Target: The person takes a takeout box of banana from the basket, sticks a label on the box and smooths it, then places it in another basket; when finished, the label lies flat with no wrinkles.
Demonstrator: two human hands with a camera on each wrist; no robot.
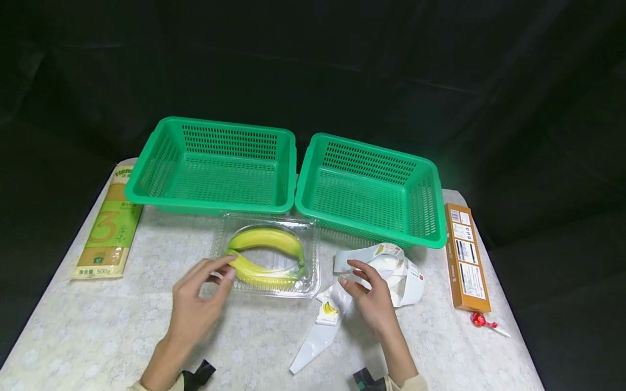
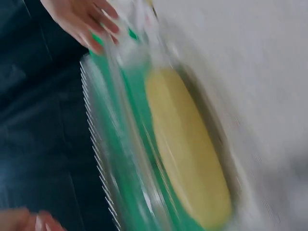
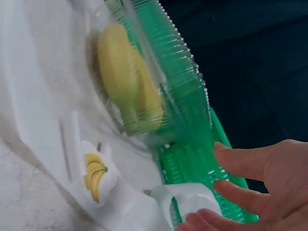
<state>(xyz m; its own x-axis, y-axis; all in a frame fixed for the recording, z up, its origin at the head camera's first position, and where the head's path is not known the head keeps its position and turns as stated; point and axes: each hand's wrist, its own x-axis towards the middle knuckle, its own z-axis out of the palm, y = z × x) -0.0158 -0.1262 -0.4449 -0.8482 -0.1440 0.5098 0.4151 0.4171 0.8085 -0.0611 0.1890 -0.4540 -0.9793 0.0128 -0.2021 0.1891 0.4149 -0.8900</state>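
A clear plastic clamshell box [image 1: 313, 282] lies mid-table with two yellow bananas, an upper one [image 1: 266, 239] and a lower one [image 1: 249, 271], curving toward each other inside. At the box's left side is my left hand [image 1: 198, 304], its fingers spread and relaxed by the lower banana's end; whether they touch it I cannot tell. My right hand [image 1: 374, 304] hovers with loosely bent, parted fingers over a loose coil of white label strip [image 1: 413, 285], holding nothing visible. A banana picture [image 3: 96, 178] shows on the strip. The left wrist view is blurred.
Two green baskets, one left [image 1: 210, 206] and one right [image 1: 362, 225], stand along the back. A green and tan packet [image 1: 105, 233] lies at the far left. An orange box [image 1: 467, 260] and a red lollipop [image 1: 479, 319] lie near the right edge.
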